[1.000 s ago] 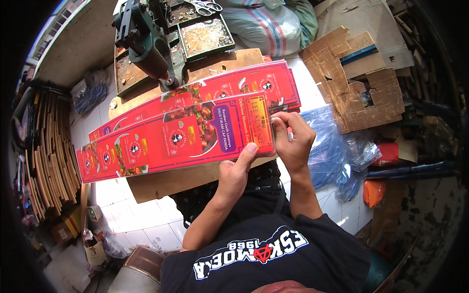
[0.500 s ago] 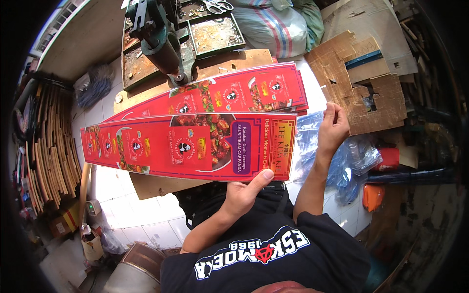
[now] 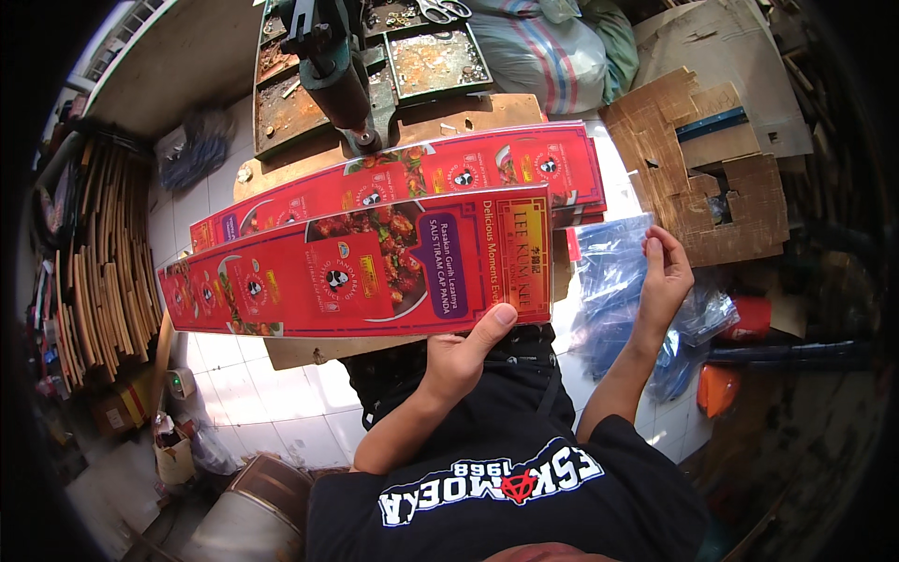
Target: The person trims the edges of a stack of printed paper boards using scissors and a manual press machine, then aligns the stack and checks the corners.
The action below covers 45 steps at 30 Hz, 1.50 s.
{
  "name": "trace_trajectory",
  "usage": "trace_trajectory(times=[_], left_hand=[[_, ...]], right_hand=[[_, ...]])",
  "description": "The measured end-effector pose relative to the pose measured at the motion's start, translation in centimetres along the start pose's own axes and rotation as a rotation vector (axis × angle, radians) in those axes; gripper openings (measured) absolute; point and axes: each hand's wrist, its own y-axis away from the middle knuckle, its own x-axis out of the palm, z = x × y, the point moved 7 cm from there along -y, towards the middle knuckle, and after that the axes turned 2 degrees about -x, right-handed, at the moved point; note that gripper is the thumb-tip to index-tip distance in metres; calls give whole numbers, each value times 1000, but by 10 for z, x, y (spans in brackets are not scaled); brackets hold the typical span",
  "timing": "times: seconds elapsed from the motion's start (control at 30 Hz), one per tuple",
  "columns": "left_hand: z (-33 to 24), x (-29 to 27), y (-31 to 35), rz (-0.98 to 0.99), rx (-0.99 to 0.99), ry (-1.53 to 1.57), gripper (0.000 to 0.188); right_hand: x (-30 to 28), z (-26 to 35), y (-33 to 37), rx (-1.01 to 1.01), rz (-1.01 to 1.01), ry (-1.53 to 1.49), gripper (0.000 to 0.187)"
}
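My left hand point(image 3: 461, 362) grips a long red printed strip point(image 3: 361, 281) near its right end. The thumb lies on the front face at the lower edge, and the fingers go behind. Food pictures and a purple panel decorate the strip, which tapers toward the left. Beyond it, similar red strips point(image 3: 571, 159) lie stacked on a wooden board point(image 3: 506, 108). My right hand point(image 3: 667, 276) is raised to the right, apart from the strip, with thumb and fingertips pinched together. Whatever is in that pinch is too small to make out. Clear plastic sheets point(image 3: 609, 304) lie behind and below it.
A dark green hand press point(image 3: 339, 98) stands beyond the strips. Beside it is a tray point(image 3: 438, 61) of small metal pieces, with scissors point(image 3: 442, 9) behind. Cut cardboard point(image 3: 651, 140) lies right, near a white sack point(image 3: 538, 56). Boards point(image 3: 103, 253) are stacked left.
The whole view has shifted a little. The held strip has moved left and tilts up more at its right end. My right hand has lowered slightly and moved farther from the strip.
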Motion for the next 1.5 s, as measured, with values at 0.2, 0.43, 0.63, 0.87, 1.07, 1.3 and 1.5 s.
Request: trace_trajectory(times=[0.2,0.43,0.63,0.87,1.07,1.3,1.5], left_hand=[[1,-2,-1,0,-38,38,29],[-12,-11,2,6,74,-32,30],[-15,-17,3,-1,69,-99,29],[-18,-14,-2,-35,45,-227,20],[-13,-18,-3,52,13,-323,26],[-15,-11,-7,105,26,-458,33],[-23,-15,-11,366,-47,-845,45]], right_hand=[[85,84,43,83,588,-463,25],[119,113,66,153,743,-630,16],[125,107,67,120,741,-551,15],[123,105,63,-57,628,-363,20],[131,99,61,164,601,-654,26],[150,89,80,318,837,-808,38],[132,68,58,278,670,-959,39]])
